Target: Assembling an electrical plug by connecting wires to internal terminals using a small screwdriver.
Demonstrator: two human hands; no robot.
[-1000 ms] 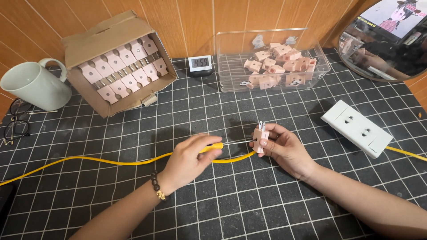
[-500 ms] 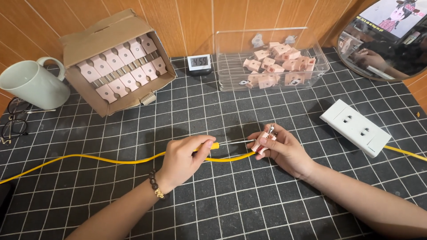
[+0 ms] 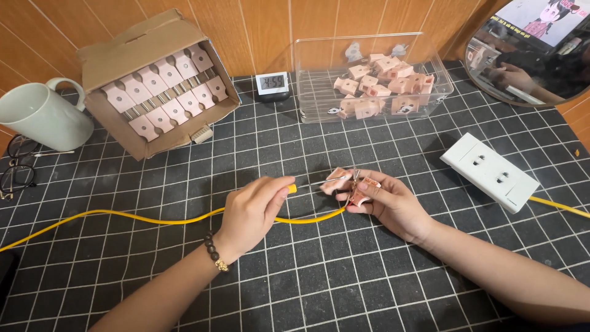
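My left hand point(image 3: 253, 212) grips a tool with a yellow handle point(image 3: 292, 188); its thin metal shaft points right toward a small pink plug point(image 3: 352, 186). My right hand point(image 3: 387, 203) holds that pink plug, which looks opened into two halves with metal prongs showing. A yellow cable point(image 3: 141, 218) runs from the left edge across the gridded black mat, under my left hand, and ends at the plug.
A cardboard box point(image 3: 153, 80) of pink plugs stands back left, a pale mug point(image 3: 40, 117) beside it. A clear bin point(image 3: 369, 74) with loose pink plugs and a small digital clock point(image 3: 271, 83) sit behind. A white socket strip point(image 3: 490, 172) lies right. Glasses point(image 3: 15, 175) at left.
My right hand has turned the plug, and its two halves now show spread apart. My left hand has brought the tool tip closer to it.
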